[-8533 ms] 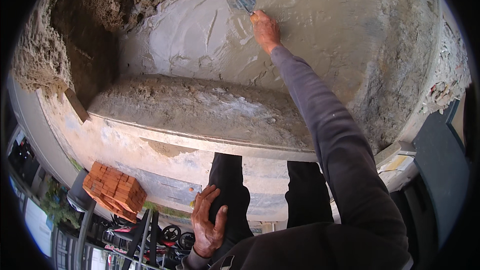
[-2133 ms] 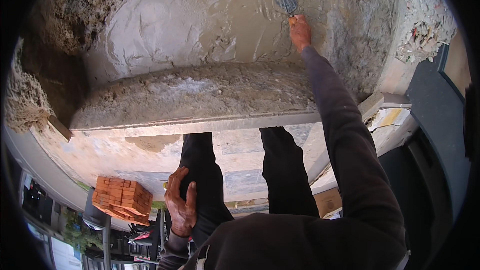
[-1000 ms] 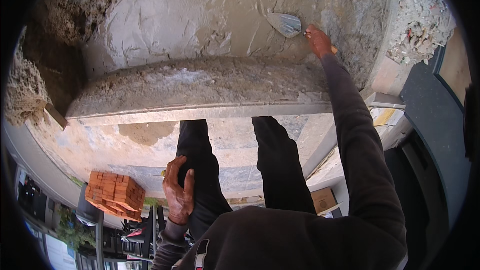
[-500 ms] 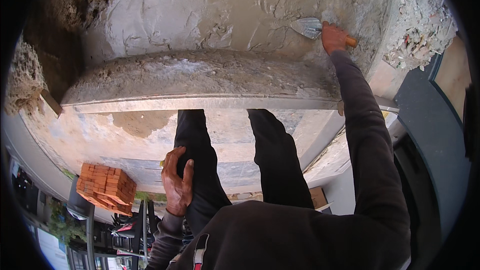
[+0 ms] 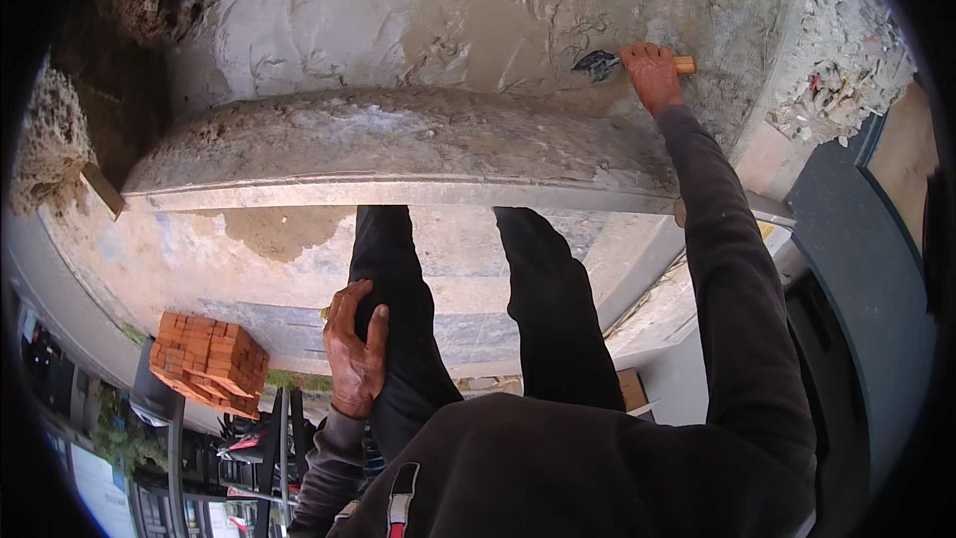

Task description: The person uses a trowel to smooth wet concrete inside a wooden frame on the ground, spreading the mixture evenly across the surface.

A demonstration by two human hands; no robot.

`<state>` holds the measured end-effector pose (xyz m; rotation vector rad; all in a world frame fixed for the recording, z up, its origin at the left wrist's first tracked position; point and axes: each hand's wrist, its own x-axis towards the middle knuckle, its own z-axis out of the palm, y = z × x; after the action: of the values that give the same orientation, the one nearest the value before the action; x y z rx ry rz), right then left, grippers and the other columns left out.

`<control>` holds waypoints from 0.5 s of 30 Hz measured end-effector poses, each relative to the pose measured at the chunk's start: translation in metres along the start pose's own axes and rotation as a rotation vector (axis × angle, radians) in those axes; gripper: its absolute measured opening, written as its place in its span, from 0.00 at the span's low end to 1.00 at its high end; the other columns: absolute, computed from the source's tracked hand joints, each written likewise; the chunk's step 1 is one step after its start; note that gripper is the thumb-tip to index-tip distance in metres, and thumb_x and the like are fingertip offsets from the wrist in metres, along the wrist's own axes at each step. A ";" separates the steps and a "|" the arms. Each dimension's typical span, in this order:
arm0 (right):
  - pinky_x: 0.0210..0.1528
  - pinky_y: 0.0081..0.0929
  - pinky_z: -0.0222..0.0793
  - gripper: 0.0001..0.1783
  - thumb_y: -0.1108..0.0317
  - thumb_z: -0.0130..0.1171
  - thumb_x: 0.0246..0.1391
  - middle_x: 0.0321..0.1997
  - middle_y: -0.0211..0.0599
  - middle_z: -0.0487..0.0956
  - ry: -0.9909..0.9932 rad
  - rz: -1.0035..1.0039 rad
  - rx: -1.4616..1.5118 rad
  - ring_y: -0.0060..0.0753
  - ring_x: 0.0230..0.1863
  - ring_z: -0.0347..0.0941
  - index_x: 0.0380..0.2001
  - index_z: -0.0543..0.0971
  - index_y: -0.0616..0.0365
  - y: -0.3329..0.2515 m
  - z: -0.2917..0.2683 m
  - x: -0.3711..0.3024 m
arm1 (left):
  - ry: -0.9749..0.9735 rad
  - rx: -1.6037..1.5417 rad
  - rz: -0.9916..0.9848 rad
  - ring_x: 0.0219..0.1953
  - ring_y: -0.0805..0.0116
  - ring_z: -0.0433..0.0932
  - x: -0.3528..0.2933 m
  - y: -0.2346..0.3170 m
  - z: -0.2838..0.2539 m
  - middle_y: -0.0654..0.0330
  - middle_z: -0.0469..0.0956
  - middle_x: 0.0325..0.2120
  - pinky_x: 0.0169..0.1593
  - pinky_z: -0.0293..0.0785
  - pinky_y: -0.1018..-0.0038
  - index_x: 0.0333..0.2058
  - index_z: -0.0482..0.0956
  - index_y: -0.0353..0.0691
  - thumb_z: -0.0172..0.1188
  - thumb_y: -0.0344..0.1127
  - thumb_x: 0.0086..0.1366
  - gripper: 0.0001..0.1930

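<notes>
Near the top right, my right hand (image 5: 653, 78) is closed around the wooden handle of a small pointed trowel (image 5: 596, 65). Its blade looks dark and lies at the surface of the wet grey mortar (image 5: 468, 30), which spreads across the top of the view. Down on my left thigh rests my left hand (image 5: 356, 359), holding nothing, its thumb apart from the loosely bent fingers. Something small and yellowish shows at one finger, too small to make out.
A straight pale edge (image 5: 418, 193) runs across in front of my legs, below a rough mortar-stained ledge (image 5: 398, 139). Stacked orange bricks (image 5: 209, 364) stand at lower left. Broken rubble (image 5: 846, 60) lies at upper right, and a dark soil hollow (image 5: 115, 110) at upper left.
The trowel has shifted slightly left and down in the picture with my right hand, and its blade has turned from bright to dark. My left hand stays on the thigh.
</notes>
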<state>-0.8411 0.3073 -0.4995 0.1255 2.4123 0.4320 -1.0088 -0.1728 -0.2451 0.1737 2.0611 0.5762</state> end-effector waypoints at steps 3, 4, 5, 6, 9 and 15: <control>0.48 0.36 0.63 0.12 0.71 0.57 0.56 0.41 0.31 0.76 -0.055 -0.014 0.005 0.34 0.48 0.72 0.44 0.73 0.47 0.003 0.002 -0.013 | 0.000 0.018 0.010 0.49 0.45 0.74 -0.001 0.000 0.000 0.43 0.76 0.44 0.55 0.67 0.60 0.47 0.75 0.30 0.57 0.33 0.63 0.16; 0.48 0.36 0.63 0.12 0.71 0.57 0.56 0.41 0.31 0.76 -0.039 0.018 0.018 0.34 0.47 0.72 0.44 0.73 0.47 0.005 0.001 -0.014 | -0.002 0.020 0.012 0.49 0.45 0.74 0.000 0.000 0.000 0.43 0.76 0.44 0.55 0.67 0.60 0.47 0.75 0.30 0.57 0.33 0.63 0.16; 0.47 0.37 0.63 0.12 0.71 0.57 0.56 0.41 0.31 0.76 -0.022 0.049 0.033 0.34 0.47 0.72 0.43 0.73 0.47 0.006 0.000 -0.013 | -0.004 0.023 0.013 0.49 0.45 0.74 0.000 0.001 0.001 0.43 0.76 0.44 0.55 0.67 0.60 0.47 0.75 0.30 0.57 0.33 0.63 0.16; 0.47 0.37 0.63 0.11 0.71 0.56 0.56 0.41 0.31 0.76 -0.009 0.080 0.049 0.34 0.47 0.72 0.43 0.73 0.48 0.006 -0.002 -0.014 | -0.008 0.026 0.012 0.49 0.45 0.74 0.000 0.002 0.001 0.44 0.76 0.44 0.56 0.67 0.60 0.47 0.75 0.30 0.57 0.33 0.62 0.16; 0.47 0.38 0.63 0.11 0.72 0.55 0.56 0.41 0.32 0.76 0.123 0.128 0.226 0.35 0.47 0.72 0.43 0.73 0.49 -0.001 -0.006 0.001 | -0.009 0.018 0.001 0.49 0.46 0.74 0.000 0.001 0.002 0.44 0.76 0.44 0.56 0.67 0.61 0.47 0.75 0.30 0.57 0.33 0.62 0.16; 0.48 0.43 0.65 0.12 0.73 0.55 0.56 0.42 0.32 0.77 0.073 0.182 0.267 0.37 0.50 0.72 0.44 0.73 0.49 -0.027 -0.007 0.030 | -0.004 0.039 -0.007 0.50 0.46 0.74 0.000 0.003 0.002 0.44 0.76 0.45 0.56 0.66 0.61 0.47 0.75 0.31 0.57 0.33 0.62 0.16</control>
<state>-0.8679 0.2859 -0.5222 0.4569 2.5313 0.1959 -1.0073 -0.1697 -0.2452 0.1900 2.0687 0.5316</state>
